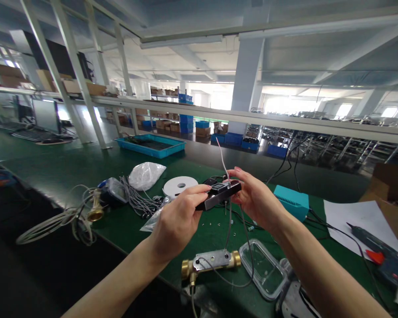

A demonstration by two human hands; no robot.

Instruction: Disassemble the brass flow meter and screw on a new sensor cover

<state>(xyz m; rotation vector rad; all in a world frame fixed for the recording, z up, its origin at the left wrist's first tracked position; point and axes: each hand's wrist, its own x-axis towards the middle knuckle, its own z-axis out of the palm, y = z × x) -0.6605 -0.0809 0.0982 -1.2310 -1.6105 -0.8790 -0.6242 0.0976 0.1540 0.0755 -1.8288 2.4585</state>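
Both my hands hold a black plastic housing point(216, 197) up over the green bench. My left hand point(181, 213) grips its left end, thumb below and fingers on top. At the right end, my right hand point(250, 194) has its fingers closed around the housing near a grey cable point(221, 155), whose free end sticks upward. More grey cable hangs from the housing down to a brass pipe fitting point(215, 261) with a metal plate on top, lying near the bench edge. Beside that fitting is a clear plastic lid or box point(264, 273).
Left of my hands lie a white reel point(180, 185), a plastic bag point(146, 175), bundled grey cables point(139, 198) and another brass fitting point(95, 207). A teal tray point(155, 152) stands behind. To the right are a teal device point(292, 202), white paper point(358, 221) and a glue gun point(381, 251).
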